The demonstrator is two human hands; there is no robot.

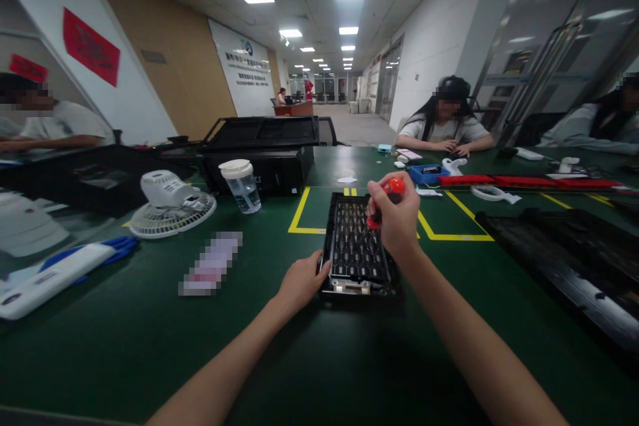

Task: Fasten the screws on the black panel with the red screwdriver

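Note:
A black screwdriver bit case [357,249] lies on the green table in front of me, with rows of small silver bits in dark slots and metal parts at its near end. My left hand [303,283] grips the case's left edge near the front corner, its other fingers partly hidden. Over the right side of the case, my right hand [399,213] is closed around a red-and-black screwdriver [396,186]. Its handle slants, with the red lower part close above the bits; the tip cannot be made out.
Left of the case are a lidded cup [242,186], a white fan [174,206], a blurred flat item [212,263] and a long white device [57,279]. Dark panels [574,266] lie right. Ahead stand a large black case [259,163] and a blue tray [428,174]. Other people sit around.

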